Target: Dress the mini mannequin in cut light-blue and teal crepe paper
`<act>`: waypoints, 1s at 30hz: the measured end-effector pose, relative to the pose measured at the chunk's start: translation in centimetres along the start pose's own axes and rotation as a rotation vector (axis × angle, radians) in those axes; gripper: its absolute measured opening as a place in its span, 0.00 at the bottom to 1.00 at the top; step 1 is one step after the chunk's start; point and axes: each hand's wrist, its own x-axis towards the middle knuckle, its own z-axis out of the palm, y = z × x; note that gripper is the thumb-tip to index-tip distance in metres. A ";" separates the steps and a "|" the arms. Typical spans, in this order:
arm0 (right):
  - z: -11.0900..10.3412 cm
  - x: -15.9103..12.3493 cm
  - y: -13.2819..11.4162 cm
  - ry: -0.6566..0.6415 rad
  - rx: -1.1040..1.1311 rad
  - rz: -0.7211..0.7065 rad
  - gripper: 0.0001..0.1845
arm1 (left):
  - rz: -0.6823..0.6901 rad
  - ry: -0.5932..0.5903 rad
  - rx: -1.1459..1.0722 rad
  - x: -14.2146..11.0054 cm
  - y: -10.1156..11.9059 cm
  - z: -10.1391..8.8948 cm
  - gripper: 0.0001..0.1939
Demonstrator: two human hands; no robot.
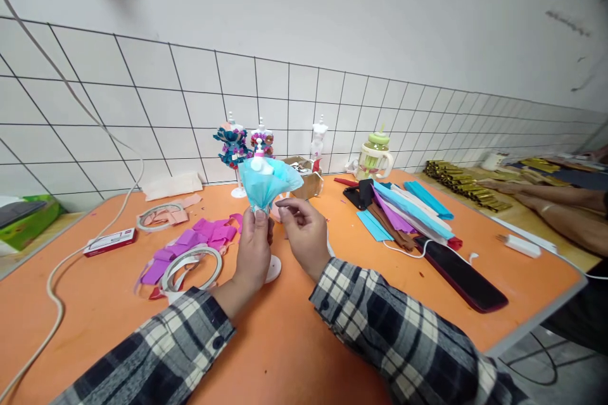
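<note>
A small white dress-form mannequin stands in front of me on a round white base. Light blue crepe paper is wrapped around it, flaring out at the top and bunched together lower down. My left hand is closed around the gathered lower part, thumb toward me. Just right of it, my right hand has its thumb and forefinger pinched close to the paper. Whatever lies between those fingertips is too small to make out. The mannequin's lower stem is mostly hidden by my left hand.
Behind stand decorated mannequins and a bare one, beside a cardboard box. Tape rolls and purple paper strips lie left. Folded crepe paper, a phone and a jug sit right. Another person's arms reach in.
</note>
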 end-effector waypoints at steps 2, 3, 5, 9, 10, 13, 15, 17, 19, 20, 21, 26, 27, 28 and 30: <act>-0.5 0.0 -0.2 -0.012 -0.259 -0.349 0.11 | 0.013 -0.009 -0.011 -0.2 0.2 0.1 0.23; -0.7 0.1 -0.3 -0.043 -0.378 -0.503 0.12 | 0.025 -0.009 -0.016 -0.3 0.3 0.2 0.23; -1.1 0.4 -0.5 -0.080 -0.554 -0.681 0.14 | 0.042 -0.011 -0.028 -0.5 0.5 0.3 0.22; -1.5 1.3 -1.0 0.003 -0.601 -0.663 0.14 | -0.016 -0.075 -0.070 -0.8 0.4 0.3 0.24; -1.6 1.5 -1.0 0.010 -0.571 -0.638 0.14 | -0.032 -0.092 -0.080 -0.8 0.4 0.3 0.25; -2.1 2.0 -1.5 -0.015 -0.471 -0.609 0.16 | -0.054 -0.123 -0.100 -0.7 0.3 0.2 0.28; -2.5 2.2 -2.0 -0.004 -0.409 -0.629 0.16 | -0.069 -0.135 -0.115 -0.6 0.2 0.1 0.29; -2.8 2.5 -2.5 0.056 -0.351 -0.630 0.15 | -0.087 -0.145 -0.127 -0.4 0.2 0.0 0.30; -3.0 2.7 -2.9 0.121 -0.324 -0.612 0.15 | -0.104 -0.151 -0.137 -0.3 0.1 0.0 0.29; -3.0 2.7 -2.9 0.141 -0.326 -0.609 0.15 | -0.111 -0.153 -0.141 -0.2 0.0 -0.1 0.29; -3.0 2.8 -2.9 0.152 -0.338 -0.613 0.16 | -0.116 -0.155 -0.144 -0.1 0.0 -0.1 0.29; -2.7 3.0 -2.3 0.170 -0.433 -0.590 0.15 | -0.122 -0.188 -0.153 -0.4 -0.1 -0.1 0.30; -2.7 3.0 -2.4 0.174 -0.453 -0.580 0.13 | -0.123 -0.198 -0.155 -0.5 0.0 0.0 0.30; -2.8 3.1 -2.5 0.175 -0.474 -0.575 0.11 | -0.123 -0.206 -0.156 -0.6 0.0 0.0 0.30; -3.0 3.3 -3.0 0.165 -0.514 -0.578 0.09 | -0.126 -0.213 -0.158 -0.6 0.1 0.0 0.31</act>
